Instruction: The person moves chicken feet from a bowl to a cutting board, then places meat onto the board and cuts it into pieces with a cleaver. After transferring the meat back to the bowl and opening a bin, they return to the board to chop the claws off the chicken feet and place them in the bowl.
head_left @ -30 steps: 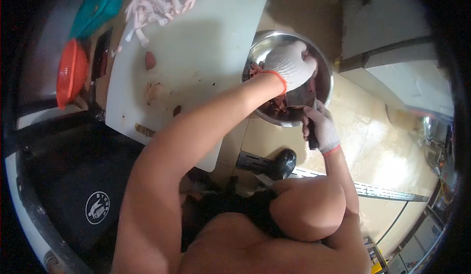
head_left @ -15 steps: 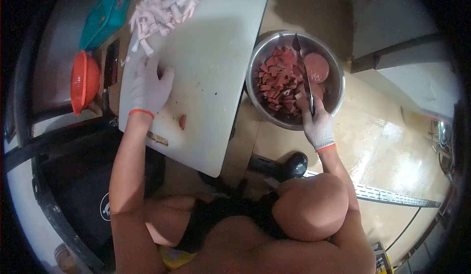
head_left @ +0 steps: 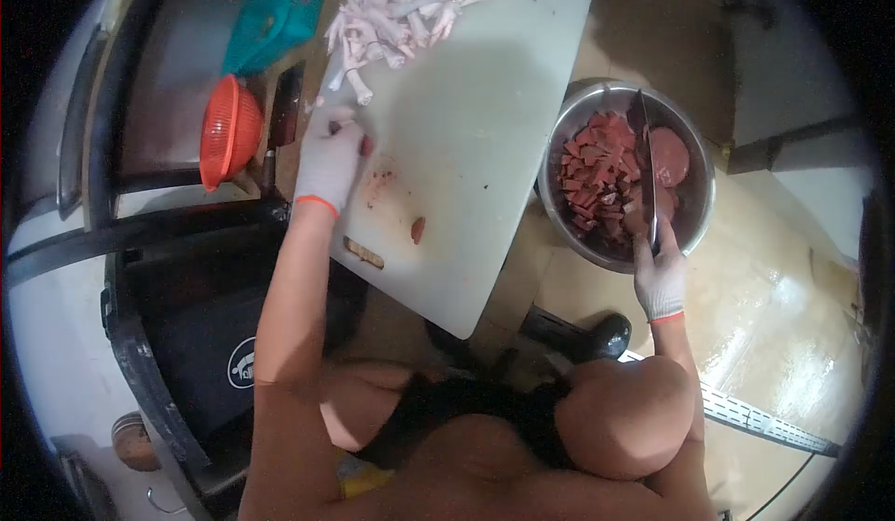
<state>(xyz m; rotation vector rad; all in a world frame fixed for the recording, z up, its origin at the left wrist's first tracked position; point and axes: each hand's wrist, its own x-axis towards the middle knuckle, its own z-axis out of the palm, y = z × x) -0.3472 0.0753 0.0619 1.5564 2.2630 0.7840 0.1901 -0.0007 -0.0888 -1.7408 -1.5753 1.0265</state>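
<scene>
Toward twelve o'clock, a long white board [head_left: 457, 213]. At two o'clock, just beside it, a round metal bowl [head_left: 697, 218]. Over the bowl, a long knife [head_left: 650, 167], tip toward twelve, long way nearly straight up and down. At three o'clock, the right hand [head_left: 660, 279], closed around the knife's six o'clock end, the rest out past the grip toward twelve. At ten o'clock, the left hand [head_left: 328, 169], closed on a small red piece [head_left: 366, 146], part poking out at three o'clock. Long way of that piece: too hidden to tell.
</scene>
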